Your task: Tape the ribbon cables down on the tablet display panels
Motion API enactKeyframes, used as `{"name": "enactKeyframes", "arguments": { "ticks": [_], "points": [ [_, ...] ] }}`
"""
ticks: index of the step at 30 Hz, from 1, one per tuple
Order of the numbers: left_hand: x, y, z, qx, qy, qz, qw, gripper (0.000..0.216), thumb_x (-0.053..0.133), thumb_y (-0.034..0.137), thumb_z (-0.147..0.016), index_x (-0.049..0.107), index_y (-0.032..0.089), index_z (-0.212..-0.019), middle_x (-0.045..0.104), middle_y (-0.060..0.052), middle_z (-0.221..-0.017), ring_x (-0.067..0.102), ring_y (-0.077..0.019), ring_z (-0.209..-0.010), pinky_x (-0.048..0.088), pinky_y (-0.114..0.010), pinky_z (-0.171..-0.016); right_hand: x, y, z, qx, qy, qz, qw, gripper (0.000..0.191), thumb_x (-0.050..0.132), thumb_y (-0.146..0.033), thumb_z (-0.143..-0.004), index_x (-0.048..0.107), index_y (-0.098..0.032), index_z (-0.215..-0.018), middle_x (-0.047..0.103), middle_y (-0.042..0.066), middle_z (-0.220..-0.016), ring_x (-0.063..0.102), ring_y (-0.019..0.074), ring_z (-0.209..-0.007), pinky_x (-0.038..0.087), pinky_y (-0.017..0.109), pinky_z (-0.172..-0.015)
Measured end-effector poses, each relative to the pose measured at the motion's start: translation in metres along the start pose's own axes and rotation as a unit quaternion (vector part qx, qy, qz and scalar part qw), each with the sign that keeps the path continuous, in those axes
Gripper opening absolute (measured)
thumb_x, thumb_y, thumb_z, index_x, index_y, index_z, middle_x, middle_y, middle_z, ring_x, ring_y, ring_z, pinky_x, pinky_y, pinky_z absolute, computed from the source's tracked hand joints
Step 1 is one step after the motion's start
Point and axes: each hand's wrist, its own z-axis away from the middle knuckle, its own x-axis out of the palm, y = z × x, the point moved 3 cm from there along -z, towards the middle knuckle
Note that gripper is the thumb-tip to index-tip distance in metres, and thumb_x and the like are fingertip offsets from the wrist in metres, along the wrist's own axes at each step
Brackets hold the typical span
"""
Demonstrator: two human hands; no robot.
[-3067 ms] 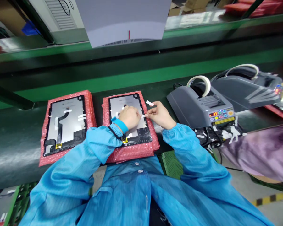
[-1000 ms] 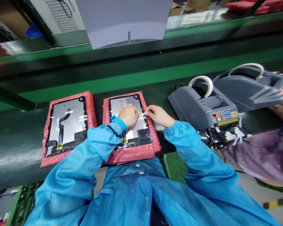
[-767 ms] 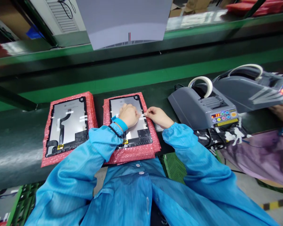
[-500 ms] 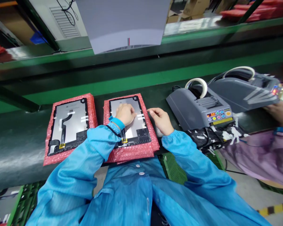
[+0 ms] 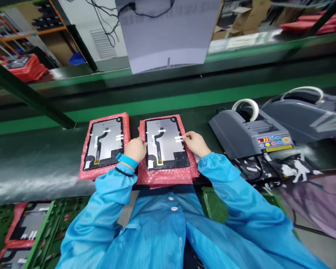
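Note:
Two open tablet back panels lie on pink bubble wrap on the dark conveyor belt. The right panel [image 5: 165, 144] shows a black flex cable and several white tape strips. My left hand [image 5: 134, 149] grips the left edge of its pink bubble wrap [image 5: 168, 176], fingers curled. My right hand [image 5: 194, 143] holds the right edge of the same panel and wrap, fingers curled on it. The left panel [image 5: 104, 143] lies untouched beside my left wrist.
A grey tape dispenser [image 5: 248, 132] with a white roll stands to the right, a second one [image 5: 305, 112] behind it. Loose cables and tape bits [image 5: 271, 168] lie below them. Green crates [image 5: 25, 231] with more panels sit low left. A purple sleeve [image 5: 322, 201] of another person is at right.
Both hands left the tape on the right panel's middle and moved out to its left and right edges. The view tilted up and shifted left.

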Motion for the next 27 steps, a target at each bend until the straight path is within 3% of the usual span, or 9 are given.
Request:
{"name": "enactKeyframes", "arguments": {
  "ticks": [5, 11, 17, 22, 27],
  "points": [
    [0.012, -0.006, -0.001, -0.039, 0.042, 0.041, 0.998, 0.034, 0.048, 0.030, -0.091, 0.058, 0.004, -0.110, 0.065, -0.019, -0.110, 0.063, -0.0271, -0.105, 0.048, -0.032, -0.089, 0.004, -0.006, -0.011, 0.036, -0.025, -0.069, 0.997, 0.018, 0.055, -0.020, -0.074, 0.053, -0.018, -0.056, 0.056, 0.000, -0.056, 0.052, 0.0146, -0.058, 0.040, 0.027, -0.062],
    [0.019, -0.014, -0.005, -0.017, 0.018, 0.082, 0.996, 0.025, 0.046, 0.026, -0.091, 0.063, 0.010, -0.098, 0.070, -0.015, -0.098, 0.065, -0.0263, -0.098, 0.049, -0.033, -0.085, -0.001, -0.015, -0.008, 0.040, 0.032, -0.236, 0.970, 0.009, 0.055, -0.019, -0.069, 0.054, -0.018, -0.060, 0.055, -0.001, -0.053, 0.052, 0.0134, -0.056, 0.042, 0.025, -0.059],
    [0.018, -0.010, -0.001, -0.002, 0.040, 0.115, 0.993, 0.024, 0.043, 0.022, -0.091, 0.065, 0.012, -0.095, 0.070, -0.016, -0.096, 0.066, -0.0255, -0.095, 0.049, -0.033, -0.082, 0.013, -0.033, 0.003, 0.134, -0.118, -0.432, 0.884, 0.018, 0.054, -0.029, -0.077, 0.053, -0.020, -0.062, 0.055, 0.001, -0.048, 0.058, 0.0177, -0.051, 0.049, 0.030, -0.053],
    [0.009, -0.018, 0.009, -0.005, 0.062, 0.147, 0.987, 0.025, 0.040, 0.020, -0.092, 0.063, 0.013, -0.096, 0.071, -0.014, -0.094, 0.066, -0.0239, -0.093, 0.048, -0.032, -0.080, -0.002, -0.050, 0.005, 0.043, -0.136, -0.425, 0.894, 0.015, 0.072, -0.026, -0.066, 0.060, -0.018, -0.069, 0.059, 0.000, -0.054, 0.056, 0.0140, -0.048, 0.049, 0.028, -0.051],
    [-0.024, -0.071, 0.024, -0.015, 0.159, 0.242, 0.957, 0.024, 0.040, 0.021, -0.091, 0.062, 0.014, -0.098, 0.071, -0.011, -0.096, 0.065, -0.0207, -0.093, 0.048, -0.031, -0.082, 0.006, -0.096, -0.004, -0.018, -0.174, -0.423, 0.889, 0.021, 0.076, -0.020, -0.059, 0.066, -0.015, -0.077, 0.059, -0.002, -0.056, 0.043, 0.0069, -0.040, 0.038, 0.022, -0.039]
  ]
}}
